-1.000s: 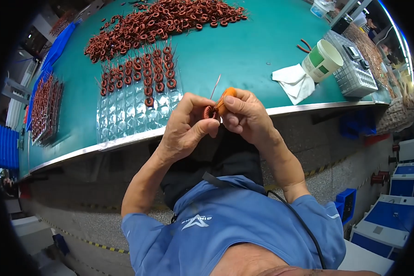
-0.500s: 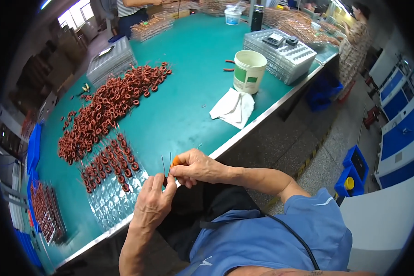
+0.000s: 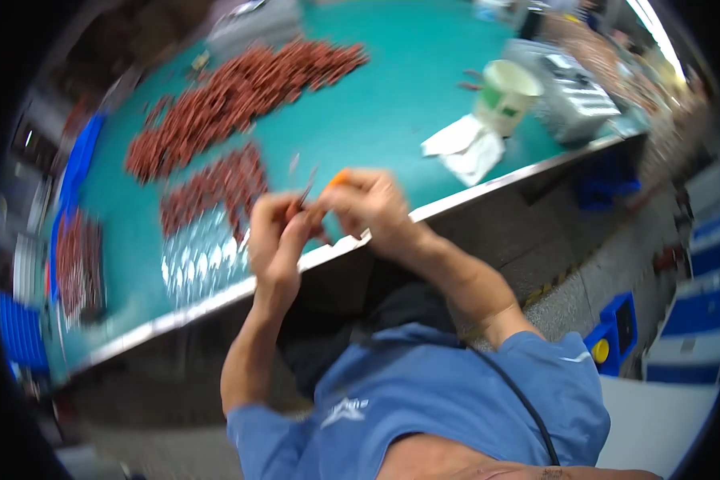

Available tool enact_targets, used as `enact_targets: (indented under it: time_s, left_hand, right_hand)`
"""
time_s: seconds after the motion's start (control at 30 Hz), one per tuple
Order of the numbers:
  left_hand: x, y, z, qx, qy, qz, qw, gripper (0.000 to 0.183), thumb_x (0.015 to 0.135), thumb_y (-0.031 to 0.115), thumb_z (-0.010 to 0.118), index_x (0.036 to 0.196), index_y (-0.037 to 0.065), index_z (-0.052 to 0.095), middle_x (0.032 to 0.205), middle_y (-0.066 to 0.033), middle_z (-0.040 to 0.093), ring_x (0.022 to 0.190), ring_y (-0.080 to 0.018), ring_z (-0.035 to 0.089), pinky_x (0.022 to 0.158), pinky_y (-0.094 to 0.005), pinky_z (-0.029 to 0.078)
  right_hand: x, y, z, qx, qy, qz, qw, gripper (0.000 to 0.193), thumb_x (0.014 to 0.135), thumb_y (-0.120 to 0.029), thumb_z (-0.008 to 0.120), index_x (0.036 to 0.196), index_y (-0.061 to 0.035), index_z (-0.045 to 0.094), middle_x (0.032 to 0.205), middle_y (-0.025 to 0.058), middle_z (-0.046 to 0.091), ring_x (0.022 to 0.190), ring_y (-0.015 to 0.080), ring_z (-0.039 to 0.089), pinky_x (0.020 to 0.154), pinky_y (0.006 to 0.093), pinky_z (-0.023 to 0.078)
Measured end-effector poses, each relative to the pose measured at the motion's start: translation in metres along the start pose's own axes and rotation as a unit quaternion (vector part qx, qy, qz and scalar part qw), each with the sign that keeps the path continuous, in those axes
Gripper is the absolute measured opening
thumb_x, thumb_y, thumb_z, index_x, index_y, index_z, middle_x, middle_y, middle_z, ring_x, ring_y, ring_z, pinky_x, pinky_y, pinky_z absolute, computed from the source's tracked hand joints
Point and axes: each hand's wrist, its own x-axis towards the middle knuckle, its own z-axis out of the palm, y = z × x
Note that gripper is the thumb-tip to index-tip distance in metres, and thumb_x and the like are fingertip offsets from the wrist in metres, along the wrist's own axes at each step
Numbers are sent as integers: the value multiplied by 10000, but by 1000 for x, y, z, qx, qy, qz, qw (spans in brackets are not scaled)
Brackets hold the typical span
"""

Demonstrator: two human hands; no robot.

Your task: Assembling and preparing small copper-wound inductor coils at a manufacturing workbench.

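Note:
Just above the table's front edge, my left hand (image 3: 274, 236) and my right hand (image 3: 372, 210) meet at the fingertips. Between them is a small red-brown ring coil, mostly hidden, with thin wire leads (image 3: 307, 189) sticking up. My left thumb and fingers pinch it, while my right fingers close on it from the other side. Something orange (image 3: 341, 178) covers or sits at my right forefinger; blur hides which. Beyond my left hand, rows of similar coils (image 3: 216, 186) lie on a clear plastic blister tray (image 3: 196, 260).
A large heap of red-brown coils (image 3: 240, 96) covers the far left of the green table (image 3: 392, 96). Filled trays (image 3: 80, 260) stand at the left edge. To the right are a white cloth (image 3: 466, 152), a pale bucket (image 3: 506, 92) and stacked clear trays (image 3: 564, 88).
My view has shifted, so the table sits higher in the picture and is blurred. Both hands stay together at the coil, with my wrists turned and the leads leaning more to the right.

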Motion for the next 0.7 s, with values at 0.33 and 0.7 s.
enact_targets:
  time_s: [0.33, 0.7]
  left_hand:
    - [2, 6, -7, 83, 24, -94, 992, 387, 955, 52, 409, 1325, -50, 362, 966, -98, 553, 773, -131, 573, 726, -267, 497]
    - [14, -10, 1, 53, -15, -87, 995, 319, 956, 178, 556, 1167, -60, 540, 779, -32, 569, 664, -112, 564, 612, -238, 476]
  right_hand:
    - [1, 32, -1, -322, 31, -302, 897, 114, 837, -126, 701, 864, -16, 690, 707, 128, 662, 585, 188, 638, 530, 289, 483]
    - [2, 20, -18, -243, 17, -262, 934, 156, 833, -109, 703, 916, 15, 656, 790, 125, 675, 668, 184, 653, 595, 286, 507]
